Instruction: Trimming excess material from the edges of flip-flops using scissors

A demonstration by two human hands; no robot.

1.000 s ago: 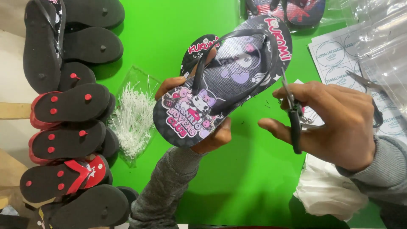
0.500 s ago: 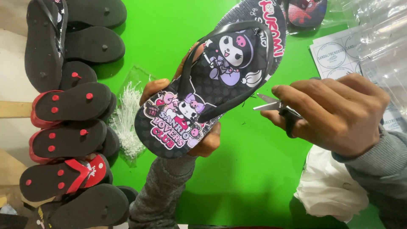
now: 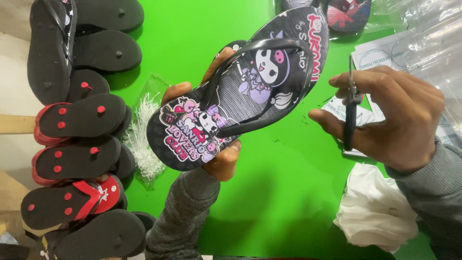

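My left hand (image 3: 211, 144) grips a black flip-flop (image 3: 240, 91) from beneath, thumb at its heel end and fingers behind its edge. The sandal has a black strap and cartoon figures in pink, purple and white, and it is held tilted above the green table (image 3: 284, 192). My right hand (image 3: 390, 118) holds small black-handled scissors (image 3: 350, 108) upright, a short way to the right of the sandal and not touching it.
A stack of black and red flip-flops (image 3: 77, 130) lies sole-up along the left edge. A clear bag of white plastic tag pins (image 3: 142, 139) sits beside them. Clear plastic bags and printed paper cards (image 3: 409, 53) lie at upper right, crumpled white plastic (image 3: 375, 212) at lower right.
My left hand has turned the flip-flop, raising and swinging it left. My right hand has pulled the scissors away from the strap to the right and turned them upright.
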